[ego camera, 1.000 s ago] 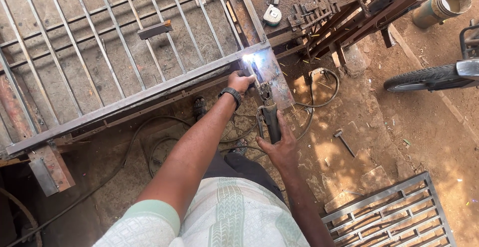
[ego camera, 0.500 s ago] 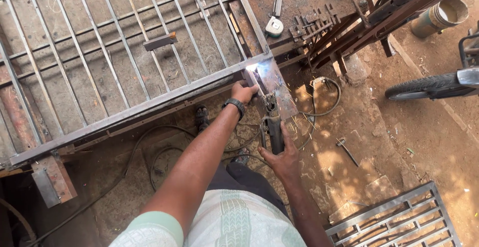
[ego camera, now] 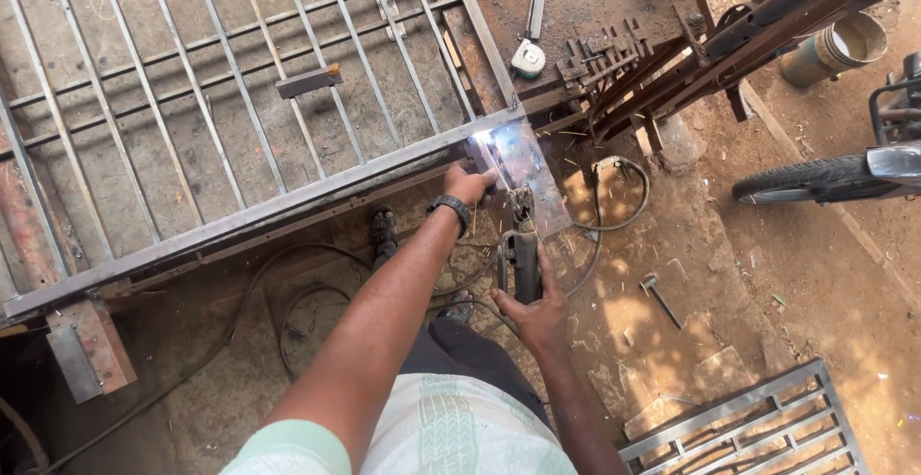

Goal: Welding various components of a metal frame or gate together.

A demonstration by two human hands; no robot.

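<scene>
From the head camera we look down on a steel gate frame (ego camera: pixel 240 101) of thin bars lying flat, filling the view from 9 to 12 o'clock. Our left hand (ego camera: pixel 468 185) reaches up along the forearm, a dark wristwatch (ego camera: pixel 451 209) on the wrist, and its fingers close around the edge of a small shiny metal plate (ego camera: pixel 526 173) standing tilted at the corner of the frame. A bright weld glare (ego camera: pixel 483 136) shines at the plate's top left corner, where it meets the frame rail, just at 12 o'clock of that hand. Our right hand (ego camera: pixel 537 314) sits below, near centre, wrapped tight around the dark handle of the electrode holder (ego camera: pixel 523 259), which points up at 12 o'clock toward the plate. A black cable (ego camera: pixel 288 283) loops over the dirt floor (ego camera: pixel 767 273) at 8 o'clock of the right hand. A hammer (ego camera: pixel 660 299) lies on the ground at 3 o'clock of it. A tape measure (ego camera: pixel 527 58) rests on the rusty table (ego camera: pixel 585 0) at 12 o'clock. A tin can (ego camera: pixel 833 50) stands at 2 o'clock, a tyre (ego camera: pixel 806 179) at 3 o'clock, and a smaller grille (ego camera: pixel 748 432) at 5 o'clock.
</scene>
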